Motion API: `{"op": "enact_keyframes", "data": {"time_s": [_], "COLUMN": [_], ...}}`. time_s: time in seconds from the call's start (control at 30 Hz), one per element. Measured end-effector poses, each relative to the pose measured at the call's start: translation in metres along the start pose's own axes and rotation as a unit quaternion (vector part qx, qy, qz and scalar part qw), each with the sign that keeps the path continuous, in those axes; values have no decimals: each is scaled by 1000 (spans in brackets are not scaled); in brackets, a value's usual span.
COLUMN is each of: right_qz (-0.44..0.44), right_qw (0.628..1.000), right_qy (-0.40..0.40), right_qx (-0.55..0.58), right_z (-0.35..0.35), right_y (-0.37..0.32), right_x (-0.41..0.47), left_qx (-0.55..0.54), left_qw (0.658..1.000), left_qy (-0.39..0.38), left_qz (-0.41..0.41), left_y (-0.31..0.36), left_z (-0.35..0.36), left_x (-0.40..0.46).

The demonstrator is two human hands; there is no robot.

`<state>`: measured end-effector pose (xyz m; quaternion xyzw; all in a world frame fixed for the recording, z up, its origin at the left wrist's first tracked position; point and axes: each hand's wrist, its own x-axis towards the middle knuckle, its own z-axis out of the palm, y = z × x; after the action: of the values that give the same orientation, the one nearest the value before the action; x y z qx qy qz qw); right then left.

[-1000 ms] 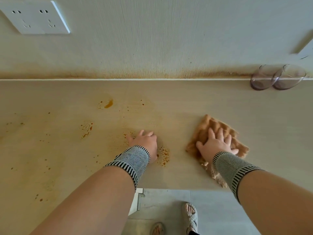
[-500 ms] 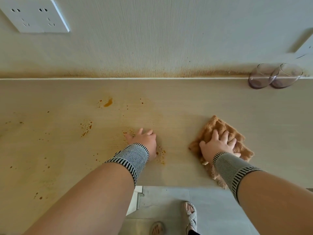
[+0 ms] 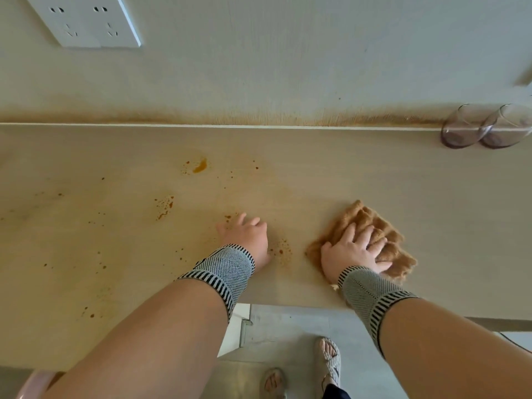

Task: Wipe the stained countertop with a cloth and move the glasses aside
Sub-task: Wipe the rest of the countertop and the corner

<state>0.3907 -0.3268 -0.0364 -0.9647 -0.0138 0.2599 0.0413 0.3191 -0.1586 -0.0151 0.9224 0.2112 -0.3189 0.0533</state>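
Rumpled tan cloth (image 3: 374,234) under flat right hand (image 3: 352,250); left hand (image 3: 247,236) flat, empty.

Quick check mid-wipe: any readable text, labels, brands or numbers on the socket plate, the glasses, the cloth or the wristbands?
None: no text can be read anywhere in the head view.
Socket plate: only slots, no lettering.
Glasses: clear, no label or mark.
Cloth: plain brown, no tag showing.
Wristbands: woven stripes and checks only, no brand.
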Motion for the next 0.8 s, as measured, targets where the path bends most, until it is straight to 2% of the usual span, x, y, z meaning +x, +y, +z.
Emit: {"op": "enact_keyframes", "data": {"time_s": [0.1,0.17,0.23,0.33,0.4,0.43,0.47,0.57,0.63,0.7,0.8], "right_qz": [-206,-269,-208,11,64,44,-12,-251,-292,-207,2], "right_qw": [976,959,975,1000,998,999,1000,964,949,973,1000], "right_qy": [-36,-33,-18,8,4,-4,-16,-31,-28,-15,1], "right_qx": [-53,-83,-75,11,15,6,-10,-85,-113,-104,-24], "right_z": [15,15,10,4,4,7,12,29,26,19,12], "right_y": [-18,-11,8,36,32,24,13,-3,8,32,44], "right_x": [-20,-17,-10,-6,-12,-18,-26,-49,-43,-31,-24], "left_qx": [0,-12,-16,-8,-7,-6,-4,-2,0,-2,4], "left_qw": [1000,1000,999,999,999,999,999,999,999,998,998], "left_qy": [1,13,17,22,26,28,30,34,44,54,60], "left_qz": [10,20,25,28,26,25,25,23,26,30,26], "left_y": [1,2,1,0,0,1,1,2,0,-3,-11], "left_z": [5,10,14,16,16,16,16,17,19,23,27], "left_x": [-4,-7,-10,-13,-13,-13,-13,-15,-17,-20,-25]}}
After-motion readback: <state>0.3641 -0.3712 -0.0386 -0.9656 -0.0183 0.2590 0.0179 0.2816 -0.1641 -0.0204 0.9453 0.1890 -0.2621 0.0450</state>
